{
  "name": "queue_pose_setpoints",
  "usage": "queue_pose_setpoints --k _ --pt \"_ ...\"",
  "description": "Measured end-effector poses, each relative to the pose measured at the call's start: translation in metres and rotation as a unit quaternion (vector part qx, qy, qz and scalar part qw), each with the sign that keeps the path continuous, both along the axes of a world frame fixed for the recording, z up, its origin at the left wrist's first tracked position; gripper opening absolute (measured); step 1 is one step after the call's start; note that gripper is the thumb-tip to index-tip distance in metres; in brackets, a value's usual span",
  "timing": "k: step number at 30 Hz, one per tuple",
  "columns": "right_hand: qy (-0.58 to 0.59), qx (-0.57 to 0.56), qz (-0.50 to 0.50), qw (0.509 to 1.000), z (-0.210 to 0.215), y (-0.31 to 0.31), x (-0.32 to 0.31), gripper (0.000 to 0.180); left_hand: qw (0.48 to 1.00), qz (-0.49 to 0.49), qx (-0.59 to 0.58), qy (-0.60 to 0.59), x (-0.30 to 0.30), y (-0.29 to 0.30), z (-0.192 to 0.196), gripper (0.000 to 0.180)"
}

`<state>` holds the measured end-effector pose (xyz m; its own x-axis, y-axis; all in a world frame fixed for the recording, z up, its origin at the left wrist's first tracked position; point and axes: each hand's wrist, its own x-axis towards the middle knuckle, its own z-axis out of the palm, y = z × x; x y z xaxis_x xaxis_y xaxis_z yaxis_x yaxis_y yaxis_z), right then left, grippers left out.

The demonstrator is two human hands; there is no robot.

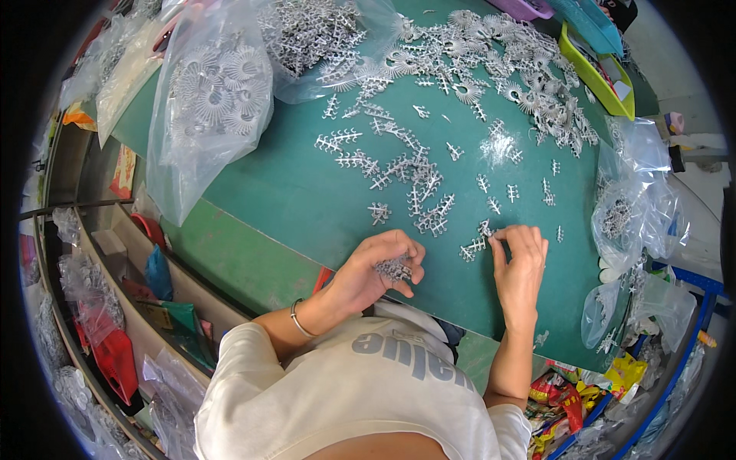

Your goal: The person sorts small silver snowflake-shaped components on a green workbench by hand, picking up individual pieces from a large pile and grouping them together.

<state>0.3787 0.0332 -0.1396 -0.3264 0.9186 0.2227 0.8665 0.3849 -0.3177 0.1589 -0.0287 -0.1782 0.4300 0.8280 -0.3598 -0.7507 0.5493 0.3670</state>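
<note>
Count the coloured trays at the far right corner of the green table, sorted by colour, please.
Yellow-green tray: 1
Teal tray: 1
Purple tray: 1
Total: 3

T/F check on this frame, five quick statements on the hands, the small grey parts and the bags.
1. The left hand cups a bunch of small grey plastic parts. True.
2. The right hand rests flat and empty. False: its fingertips pinch a small grey branched sprue on the green table.
3. A clear plastic bag of round grey finned pieces lies at upper left. True.
4. The table is red. False: green.
5. The left wrist wears a thin metal bangle. True.
</note>
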Motion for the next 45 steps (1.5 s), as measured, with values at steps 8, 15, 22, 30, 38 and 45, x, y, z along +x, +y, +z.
queue_pose_setpoints --k 8,15,22,30,38,45 --pt "0.116 -0.060 -0.078 0.988 0.001 -0.001 0.011 0.013 0.993 -0.033 -0.085 -0.075 0.004 0.001 0.002 0.033" --pt "0.054 -0.048 -0.006 0.997 -0.009 -0.004 0.006 0.020 0.983 -0.034 -0.125 -0.127 0.012 0.000 -0.001 0.028" --pt "0.328 -0.295 -0.011 0.897 0.011 -0.017 -0.003 0.015 0.992 -0.049 -0.101 -0.058 0.014 0.006 0.020 0.040" --pt "0.153 -0.094 0.121 0.976 -0.004 0.025 -0.038 0.024 0.874 -0.017 0.214 0.436 0.007 -0.001 0.012 0.018" --pt "0.201 -0.125 0.075 0.969 -0.021 0.026 -0.025 0.020 0.536 0.046 0.379 0.753 0.007 0.027 0.015 0.028" --pt "0.660 -0.464 0.003 0.591 -0.016 0.026 -0.018 0.035 0.475 -0.021 0.408 0.779 0.010 0.036 0.001 0.025"
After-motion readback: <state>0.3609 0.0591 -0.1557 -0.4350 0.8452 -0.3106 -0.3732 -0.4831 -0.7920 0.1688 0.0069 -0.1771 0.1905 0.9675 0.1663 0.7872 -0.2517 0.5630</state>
